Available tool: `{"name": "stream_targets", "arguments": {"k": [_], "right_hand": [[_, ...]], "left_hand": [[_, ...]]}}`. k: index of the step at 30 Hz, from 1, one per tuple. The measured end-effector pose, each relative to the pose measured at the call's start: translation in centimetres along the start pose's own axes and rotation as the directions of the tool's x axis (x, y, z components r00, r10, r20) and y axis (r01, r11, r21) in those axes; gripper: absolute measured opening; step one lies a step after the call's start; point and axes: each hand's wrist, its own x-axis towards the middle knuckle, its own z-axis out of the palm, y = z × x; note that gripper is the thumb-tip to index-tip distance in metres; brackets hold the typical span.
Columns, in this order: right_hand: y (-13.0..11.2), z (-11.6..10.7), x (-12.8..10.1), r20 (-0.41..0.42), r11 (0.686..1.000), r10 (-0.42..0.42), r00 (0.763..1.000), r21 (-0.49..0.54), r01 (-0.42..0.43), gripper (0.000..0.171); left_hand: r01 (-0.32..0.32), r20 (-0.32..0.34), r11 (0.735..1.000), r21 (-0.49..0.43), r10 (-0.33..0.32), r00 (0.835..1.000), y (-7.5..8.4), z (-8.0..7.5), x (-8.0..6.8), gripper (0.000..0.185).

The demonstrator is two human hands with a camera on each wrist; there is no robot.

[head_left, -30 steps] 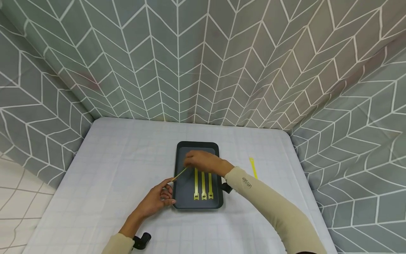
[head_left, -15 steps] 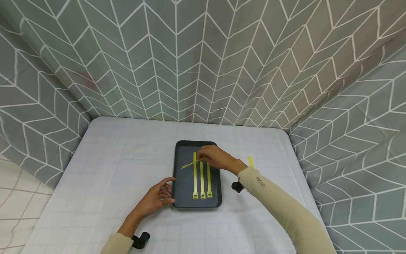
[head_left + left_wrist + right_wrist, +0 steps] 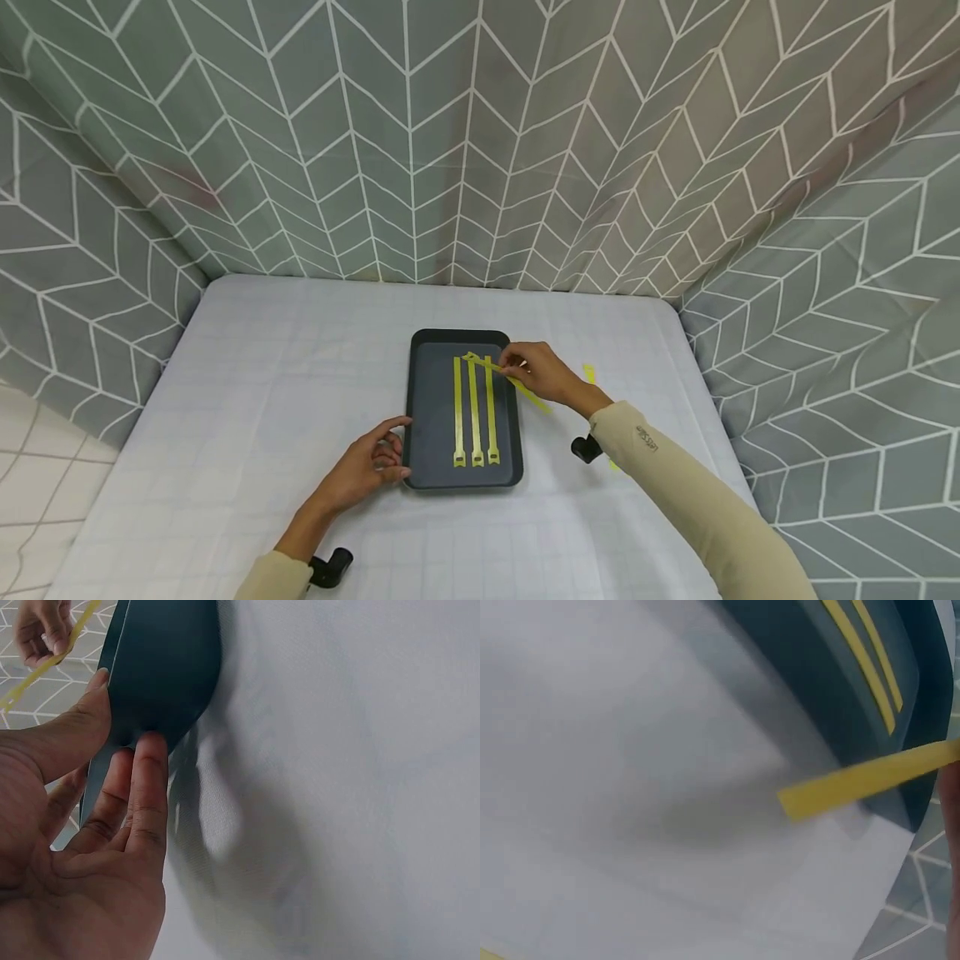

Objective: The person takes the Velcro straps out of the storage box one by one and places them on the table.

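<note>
My right hand [image 3: 543,371] pinches a yellow hook-and-loop cable tie [image 3: 531,396] above the upper right of the dark tray [image 3: 431,417]. Its slotted end points left over the tray; the plain end hangs past the right rim. Three similar yellow ties [image 3: 458,408] lie in the tray side by side, lengthwise, slotted ends toward me. At the tray's left side, my left hand [image 3: 367,467] touches the edge with thumb and fingertips. In the left wrist view, the relaxed left fingers [image 3: 150,795] rest against the tray's outer wall [image 3: 165,667].
Another yellow tie [image 3: 588,372] lies on the white-covered table [image 3: 285,375], right of the tray and partly behind my right arm. A bit of yellow [image 3: 615,465] shows below the sleeve. Grey patterned curtains [image 3: 450,150] enclose the back and sides.
My right hand has carried the tie from the tray's left side across to its upper right, turning its slotted end up and left. My left hand has stayed at the tray's edge.
</note>
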Motion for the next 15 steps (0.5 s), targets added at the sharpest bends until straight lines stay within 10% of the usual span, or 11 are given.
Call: {"name": "stream_targets", "arguments": {"k": [15], "right_hand": [[2.5,0.1,-3.0,-0.097,0.928,0.341,0.935,0.196,-0.318,0.011]], "left_hand": [[-0.048,0.018,0.998,-0.036,0.049,0.999,0.4,-0.2,-0.4,0.076]]}}
